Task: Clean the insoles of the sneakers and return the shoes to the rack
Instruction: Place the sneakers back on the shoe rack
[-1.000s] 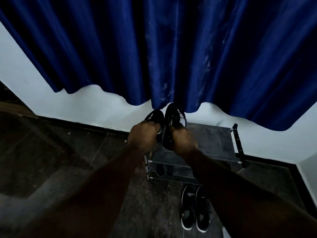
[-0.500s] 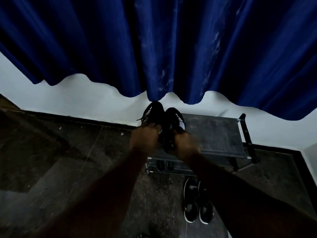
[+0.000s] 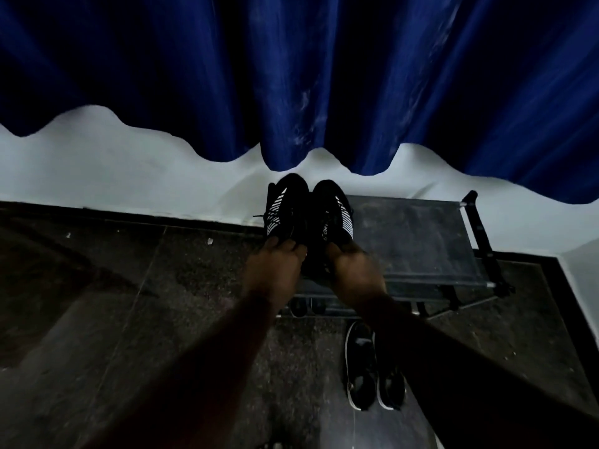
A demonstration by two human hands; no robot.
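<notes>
Head view: left hand (image 3: 275,268) and right hand (image 3: 351,270) each grip a sneaker heel, left sneaker (image 3: 285,205) and right sneaker (image 3: 334,209) at the rack (image 3: 415,241) top's left edge, so an off-edge set-down could tip one.

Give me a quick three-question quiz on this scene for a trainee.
1. True or false: the left hand and right hand each grip one of the two sneakers.
2. Where is the other pair of shoes? A on the floor before the rack; B on the rack's top shelf; C hanging on the wall.
3. Fill in: the curtain above the rack is ___.
Key: 1 true; 2 A; 3 blue.
</notes>
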